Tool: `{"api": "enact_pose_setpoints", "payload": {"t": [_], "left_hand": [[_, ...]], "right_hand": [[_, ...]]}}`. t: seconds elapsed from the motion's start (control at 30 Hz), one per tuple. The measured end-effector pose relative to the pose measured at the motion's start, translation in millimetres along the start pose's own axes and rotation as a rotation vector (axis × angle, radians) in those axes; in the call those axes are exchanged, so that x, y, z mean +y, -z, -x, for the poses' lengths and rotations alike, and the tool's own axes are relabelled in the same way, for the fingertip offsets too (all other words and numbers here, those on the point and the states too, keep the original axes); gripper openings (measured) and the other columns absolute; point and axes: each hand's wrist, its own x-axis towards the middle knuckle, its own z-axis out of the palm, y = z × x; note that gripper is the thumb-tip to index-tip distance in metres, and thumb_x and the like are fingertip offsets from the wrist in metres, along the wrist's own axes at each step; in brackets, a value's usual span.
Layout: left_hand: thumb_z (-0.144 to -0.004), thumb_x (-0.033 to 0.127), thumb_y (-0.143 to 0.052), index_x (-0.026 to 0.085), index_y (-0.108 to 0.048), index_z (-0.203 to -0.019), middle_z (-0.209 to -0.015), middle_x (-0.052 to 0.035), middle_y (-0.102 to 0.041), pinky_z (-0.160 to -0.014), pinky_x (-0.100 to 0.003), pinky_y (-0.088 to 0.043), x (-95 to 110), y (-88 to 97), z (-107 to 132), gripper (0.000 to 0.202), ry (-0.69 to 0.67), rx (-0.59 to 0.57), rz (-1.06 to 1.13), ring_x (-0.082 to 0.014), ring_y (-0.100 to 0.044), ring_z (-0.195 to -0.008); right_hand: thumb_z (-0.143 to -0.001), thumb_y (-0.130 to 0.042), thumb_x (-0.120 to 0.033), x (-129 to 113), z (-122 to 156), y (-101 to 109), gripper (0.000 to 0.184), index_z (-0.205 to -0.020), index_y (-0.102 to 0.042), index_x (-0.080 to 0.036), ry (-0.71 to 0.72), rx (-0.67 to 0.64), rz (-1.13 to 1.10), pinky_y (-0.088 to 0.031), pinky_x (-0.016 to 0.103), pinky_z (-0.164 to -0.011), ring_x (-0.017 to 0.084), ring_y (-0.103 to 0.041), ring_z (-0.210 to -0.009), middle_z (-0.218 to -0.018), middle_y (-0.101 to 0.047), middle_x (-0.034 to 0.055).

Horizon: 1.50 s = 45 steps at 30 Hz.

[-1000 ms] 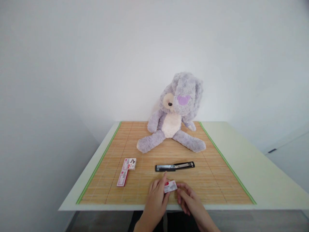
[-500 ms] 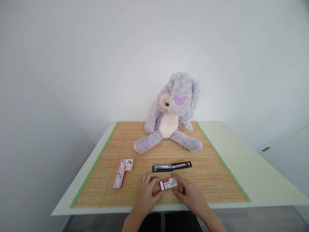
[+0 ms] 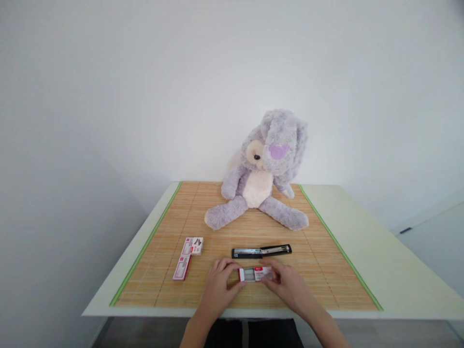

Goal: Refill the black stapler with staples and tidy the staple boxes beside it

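A small red-and-white staple box [image 3: 258,274] lies between my hands, its sleeve slid to the right off part of its inner tray [image 3: 249,275]. Grey rows that look like staples show in the uncovered part. My left hand [image 3: 220,288] is closed on the tray's left end with thumb and fingertips. With thumb and fingers my right hand [image 3: 286,286] grips the sleeve at its right side, hiding that end. Just beyond the box lies a black stapler [image 3: 261,251], opened flat so its metal channel shows.
Several similar boxes [image 3: 182,267] lie together at the left on the bamboo mat [image 3: 152,270]. At the back a grey plush rabbit [image 3: 258,188] sits against the white wall. The mat lies on a white table [image 3: 391,270], whose front edge is near my wrists.
The staple box has been pulled open, the sleeve shifting right with my right hand and baring part of the tray. The whole view has shifted slightly.
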Motion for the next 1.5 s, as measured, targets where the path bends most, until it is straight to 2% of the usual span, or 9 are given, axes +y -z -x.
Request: {"api": "enact_pose_setpoints", "payload": {"t": [0.13,0.4,0.53,0.67,0.9,1.0,1.07,1.2,1.5], "left_hand": [[-0.086,0.042,-0.073,0.032,-0.070,-0.117,-0.122,-0.0057,-0.063,-0.099,-0.044,-0.043,2,1.4,-1,0.033,-0.017,0.005,-0.003,-0.0280,-0.055,-0.116],[-0.084,0.039,-0.075,0.032,-0.070,-0.115,-0.120,-0.0048,-0.065,-0.097,-0.042,-0.044,4,3.5,0,0.032,-0.005,0.017,0.020,-0.0272,-0.056,-0.114],[-0.084,0.039,-0.075,0.032,-0.071,-0.115,-0.119,-0.0047,-0.065,-0.098,-0.042,-0.044,4,3.7,1,0.032,0.000,0.034,0.021,-0.0273,-0.056,-0.114],[-0.082,0.037,-0.077,0.033,-0.071,-0.114,-0.119,-0.0040,-0.065,-0.099,-0.042,-0.044,3,3.0,1,0.032,0.000,0.036,0.019,-0.0272,-0.056,-0.115],[-0.083,0.037,-0.075,0.031,-0.071,-0.113,-0.111,-0.0038,-0.067,-0.094,-0.040,-0.043,2,2.0,-1,0.030,0.003,0.021,0.008,-0.0261,-0.058,-0.107],[-0.083,0.035,-0.075,0.031,-0.069,-0.117,-0.104,-0.0024,-0.068,-0.092,-0.039,-0.042,1,1.3,0,0.035,0.013,0.014,0.019,-0.0250,-0.058,-0.102],[-0.083,0.036,-0.076,0.032,-0.068,-0.122,-0.104,-0.0015,-0.069,-0.092,-0.039,-0.041,1,1.0,-1,0.040,0.013,0.004,0.029,-0.0249,-0.058,-0.103],[-0.082,0.039,-0.077,0.036,-0.068,-0.121,-0.106,-0.0001,-0.071,-0.094,-0.040,-0.039,6,-0.7,-4,0.040,0.017,-0.023,0.021,-0.0257,-0.058,-0.106],[-0.082,0.039,-0.077,0.036,-0.069,-0.120,-0.107,-0.0006,-0.070,-0.096,-0.040,-0.038,16,-4.6,-9,0.039,-0.004,-0.058,0.011,-0.0256,-0.057,-0.105]], "right_hand": [[-0.092,-0.062,-0.033,-35,-19,-7,0.019,-0.099,-0.079,-0.030,0.081,-0.055,0.114,-0.040,0.027,-0.068,0.020,-0.068,-0.079,-0.084,-0.076,0.0014],[-0.086,-0.065,-0.022,-60,-41,-21,0.017,-0.085,-0.081,-0.025,0.131,-0.112,0.374,-0.041,0.029,-0.071,0.024,-0.071,-0.083,-0.084,-0.078,0.0082],[-0.089,-0.063,-0.025,-50,-36,-11,0.015,-0.090,-0.078,-0.025,0.126,-0.076,0.266,-0.037,0.026,-0.066,0.018,-0.067,-0.075,-0.080,-0.075,0.0031],[-0.089,-0.062,-0.028,-23,-25,-1,0.014,-0.087,-0.075,-0.022,0.073,-0.009,0.045,-0.033,0.025,-0.059,0.014,-0.057,-0.063,-0.066,-0.064,-0.0014],[-0.092,-0.059,-0.037,17,-6,-1,0.022,-0.090,-0.073,-0.021,0.037,0.015,-0.096,-0.036,0.026,-0.061,0.015,-0.055,-0.062,-0.065,-0.058,-0.0027],[-0.090,-0.063,-0.039,27,-3,2,0.026,-0.106,-0.072,-0.021,0.016,0.029,-0.080,-0.039,0.026,-0.063,0.016,-0.057,-0.064,-0.067,-0.060,-0.0031],[-0.086,-0.067,-0.038,32,-3,5,0.039,-0.122,-0.069,-0.023,0.016,-0.005,-0.068,-0.040,0.027,-0.064,0.016,-0.059,-0.065,-0.070,-0.063,-0.0032],[-0.084,-0.069,-0.033,34,-6,6,0.041,-0.125,-0.071,-0.026,0.040,-0.097,-0.039,-0.039,0.027,-0.064,0.017,-0.060,-0.066,-0.073,-0.066,-0.0020],[-0.086,-0.068,-0.033,9,-8,-5,0.032,-0.117,-0.075,-0.028,0.083,-0.096,-0.063,-0.036,0.026,-0.062,0.016,-0.058,-0.063,-0.069,-0.065,-0.0021]]}}
